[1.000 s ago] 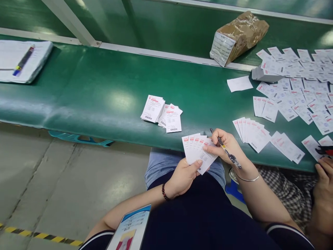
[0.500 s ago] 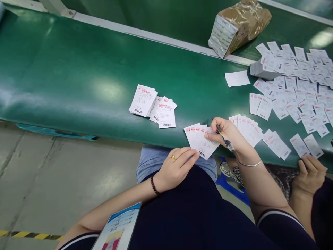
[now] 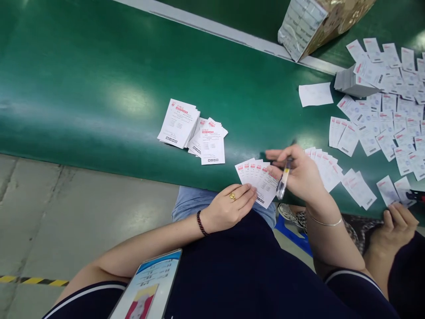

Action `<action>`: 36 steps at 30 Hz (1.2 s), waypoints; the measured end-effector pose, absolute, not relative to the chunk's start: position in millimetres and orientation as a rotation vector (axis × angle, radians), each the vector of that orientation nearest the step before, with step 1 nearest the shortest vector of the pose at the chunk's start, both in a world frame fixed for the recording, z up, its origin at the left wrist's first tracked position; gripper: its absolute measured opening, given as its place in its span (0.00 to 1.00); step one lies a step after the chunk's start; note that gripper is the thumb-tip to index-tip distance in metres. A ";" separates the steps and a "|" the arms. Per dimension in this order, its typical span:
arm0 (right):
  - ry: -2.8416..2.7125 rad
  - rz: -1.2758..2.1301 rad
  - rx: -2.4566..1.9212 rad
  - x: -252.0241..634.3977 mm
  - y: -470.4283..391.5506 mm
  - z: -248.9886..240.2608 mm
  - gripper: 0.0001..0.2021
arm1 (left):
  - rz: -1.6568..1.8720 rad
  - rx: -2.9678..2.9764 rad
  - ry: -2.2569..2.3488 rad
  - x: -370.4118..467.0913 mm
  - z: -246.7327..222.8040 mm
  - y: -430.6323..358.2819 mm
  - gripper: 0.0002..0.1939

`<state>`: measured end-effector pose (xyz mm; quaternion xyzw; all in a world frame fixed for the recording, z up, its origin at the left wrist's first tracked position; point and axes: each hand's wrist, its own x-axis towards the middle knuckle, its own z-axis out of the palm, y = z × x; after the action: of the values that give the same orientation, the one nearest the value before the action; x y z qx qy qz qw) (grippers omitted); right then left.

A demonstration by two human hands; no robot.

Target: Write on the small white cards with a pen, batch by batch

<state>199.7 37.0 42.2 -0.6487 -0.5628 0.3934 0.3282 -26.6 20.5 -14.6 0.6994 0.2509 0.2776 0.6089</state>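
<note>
A fan of white printed cards [image 3: 253,172] with red headings lies at the front edge of the green table. Across its lower left side rest the fingertips of my left hand [image 3: 229,206], stretched out flat, with the thumb hidden. My right hand [image 3: 300,173] is over the fan's right side and grips a pen [image 3: 283,179] between thumb and fingers. The pen points back toward the table, its clear end hanging toward me. To the left lie a thick stack of cards [image 3: 179,123] and a smaller, loosely spread pile [image 3: 212,145].
Many loose cards [image 3: 385,117] cover the right side, around a tall card block [image 3: 353,82]. A blank paper [image 3: 315,94] and a taped carton [image 3: 318,26] are farther back. Another person's hand [image 3: 395,226] touches cards at the right front edge beside a dark object [image 3: 415,196].
My right hand has lifted off the fan and shifted right with the pen, which has swung steeper. My left fingers have slid farther onto the cards. The view has moved slightly.
</note>
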 end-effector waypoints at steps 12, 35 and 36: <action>-1.265 0.944 -1.543 167.4 18.9 45.4 0.20 | 0.577 1.326 0.626 -24.8 -4.2 21.4 0.14; -1.863 0.727 -1.554 163.7 26.3 26.4 0.02 | 0.716 1.772 0.640 -25.4 -2.8 23.7 0.16; -1.889 0.692 -1.524 163.3 27.1 25.9 0.03 | 0.709 1.779 0.634 -25.5 -3.9 23.0 0.16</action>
<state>163.3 27.1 25.9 -0.5754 -0.7129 0.2613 0.3040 -25.5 23.0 -3.9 0.7462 0.2660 0.2974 0.5329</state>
